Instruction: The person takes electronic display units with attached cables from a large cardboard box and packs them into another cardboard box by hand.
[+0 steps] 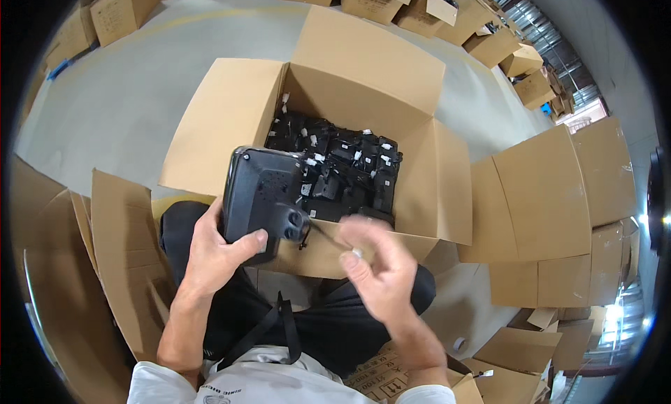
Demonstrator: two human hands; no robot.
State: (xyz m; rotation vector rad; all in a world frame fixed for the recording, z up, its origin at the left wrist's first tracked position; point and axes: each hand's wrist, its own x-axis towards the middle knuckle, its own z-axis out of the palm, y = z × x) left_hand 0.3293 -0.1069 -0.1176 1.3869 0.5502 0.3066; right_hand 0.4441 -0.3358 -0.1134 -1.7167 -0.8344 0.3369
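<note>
My left hand (213, 247) grips the lower left edge of a black plastic unit (262, 187), its thumb pressed on the front. The unit is a rounded rectangle with small holes in its face and a stubby round mount (293, 224) at the lower right. From this mount a thin dark cable (323, 233) runs to my right hand (381, 271). Thumb and fingers there close on the cable's white plug (357, 253); the fingertips are smeared by motion. Behind the unit stands an open cardboard box (349, 93), holding several black units (342, 170) with white plugs.
Tall cardboard sheets or boxes (126, 243) stand close on my left. Large cartons (535, 194) are stacked to the right, with more open ones (521, 348) at the lower right. Further boxes (370, 2) line the far floor. A roll of tape (458, 344) lies at the right.
</note>
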